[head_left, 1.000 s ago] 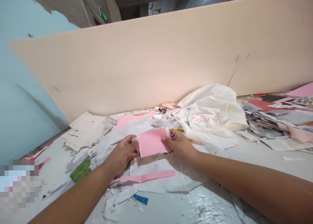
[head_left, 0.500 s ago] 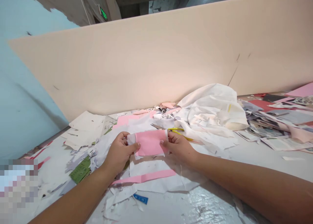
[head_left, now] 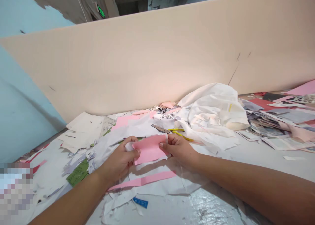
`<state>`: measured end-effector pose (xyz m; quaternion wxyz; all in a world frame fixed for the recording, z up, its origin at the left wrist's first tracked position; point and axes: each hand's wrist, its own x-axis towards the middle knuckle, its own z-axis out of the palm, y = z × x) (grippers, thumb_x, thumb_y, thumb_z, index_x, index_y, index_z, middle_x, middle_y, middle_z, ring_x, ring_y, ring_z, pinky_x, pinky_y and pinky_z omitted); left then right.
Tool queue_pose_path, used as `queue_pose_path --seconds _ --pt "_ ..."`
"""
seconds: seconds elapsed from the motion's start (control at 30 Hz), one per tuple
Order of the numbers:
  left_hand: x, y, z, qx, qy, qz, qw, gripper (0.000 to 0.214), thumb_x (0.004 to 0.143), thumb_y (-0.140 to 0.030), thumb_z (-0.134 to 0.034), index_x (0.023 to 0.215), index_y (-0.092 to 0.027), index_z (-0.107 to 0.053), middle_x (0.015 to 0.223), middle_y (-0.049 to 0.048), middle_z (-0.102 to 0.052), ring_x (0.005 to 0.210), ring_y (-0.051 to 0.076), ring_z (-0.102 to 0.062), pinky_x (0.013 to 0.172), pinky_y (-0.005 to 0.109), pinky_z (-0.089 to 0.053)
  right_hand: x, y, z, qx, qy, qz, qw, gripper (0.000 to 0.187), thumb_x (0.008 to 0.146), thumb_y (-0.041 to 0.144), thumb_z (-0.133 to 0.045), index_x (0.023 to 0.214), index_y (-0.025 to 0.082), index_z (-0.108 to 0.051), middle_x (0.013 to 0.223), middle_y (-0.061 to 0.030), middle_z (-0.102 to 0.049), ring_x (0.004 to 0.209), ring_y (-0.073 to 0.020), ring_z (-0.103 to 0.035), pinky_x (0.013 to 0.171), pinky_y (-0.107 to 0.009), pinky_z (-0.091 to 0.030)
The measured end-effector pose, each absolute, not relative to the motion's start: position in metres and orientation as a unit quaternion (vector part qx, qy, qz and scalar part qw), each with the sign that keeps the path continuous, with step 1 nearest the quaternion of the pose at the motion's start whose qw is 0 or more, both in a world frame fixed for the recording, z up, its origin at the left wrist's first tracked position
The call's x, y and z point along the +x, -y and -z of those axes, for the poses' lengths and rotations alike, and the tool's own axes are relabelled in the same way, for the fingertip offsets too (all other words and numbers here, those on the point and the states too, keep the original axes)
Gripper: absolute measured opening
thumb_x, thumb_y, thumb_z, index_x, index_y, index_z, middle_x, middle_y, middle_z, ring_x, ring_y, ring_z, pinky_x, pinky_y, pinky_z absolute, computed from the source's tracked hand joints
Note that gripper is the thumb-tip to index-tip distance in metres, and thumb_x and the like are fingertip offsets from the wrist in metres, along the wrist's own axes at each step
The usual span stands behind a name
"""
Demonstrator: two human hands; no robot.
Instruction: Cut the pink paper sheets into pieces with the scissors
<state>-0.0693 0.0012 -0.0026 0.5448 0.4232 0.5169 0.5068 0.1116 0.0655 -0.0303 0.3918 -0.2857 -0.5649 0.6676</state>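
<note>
A small pink sheet of paper (head_left: pixel 149 148) with a white backing is held between both hands just above the littered table (head_left: pixel 216 198). My left hand (head_left: pixel 120 161) pinches its left edge, thumb on top. Gripping the right edge is my right hand (head_left: pixel 179 149), fingers curled. Under the hands lie white sheets and a long pink strip (head_left: pixel 145 180). Yellow-handled scissors (head_left: pixel 169 130) rest on the papers just behind my right hand.
A tall beige board (head_left: pixel 159 57) stands along the back of the table. A heap of crumpled white paper (head_left: pixel 214 110) sits behind right, with stacked printed and red sheets (head_left: pixel 278 120) further right. A green card (head_left: pixel 78 172) and a blue tag (head_left: pixel 140 202) lie near left.
The pink sheet has been lowered and tilted flatter between my hands, which have drawn slightly closer together. The scissors behind them have come into view.
</note>
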Motion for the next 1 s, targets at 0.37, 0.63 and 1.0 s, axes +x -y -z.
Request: queue_pose_path --seconds 0.37,0.63,1.0 --pt "-0.072 -0.006 0.007 0.326 -0.508 -0.571 0.556 0.024 0.052 -0.015 -0.071 0.067 -0.017 -0.053 0.045 -0.0079 -0.048 0.040 0.006 -0.046 0.037 0.015 -0.037 0.112 -0.070 0.036 -0.314 0.539 -0.690 0.367 0.027 0.063 0.034 -0.067 0.081 0.015 -0.058 0.069 -0.0018 -0.057 0.056 -0.0112 -0.052 0.043 -0.021 -0.040" --pt "-0.075 -0.010 0.009 0.381 -0.513 -0.533 0.555 0.021 0.053 -0.012 -0.070 0.056 -0.016 -0.050 0.046 -0.0066 -0.050 0.038 0.006 -0.045 0.040 0.019 -0.043 0.112 -0.074 0.040 -0.305 0.526 -0.697 0.379 0.025 0.062 0.031 -0.069 0.078 0.016 -0.058 0.059 0.0016 -0.053 0.050 -0.0088 -0.047 0.049 -0.024 -0.041" --pt "-0.083 -0.010 -0.002 0.444 -0.545 -0.460 0.543 0.037 0.056 -0.014 -0.066 0.092 -0.019 -0.060 0.051 -0.0046 -0.053 0.045 0.008 -0.046 0.044 0.018 -0.037 0.112 -0.075 0.038 -0.292 0.566 -0.658 0.401 0.023 0.064 0.028 -0.067 0.082 0.015 -0.060 0.072 -0.0034 -0.060 0.061 -0.0120 -0.053 0.054 -0.024 -0.041"
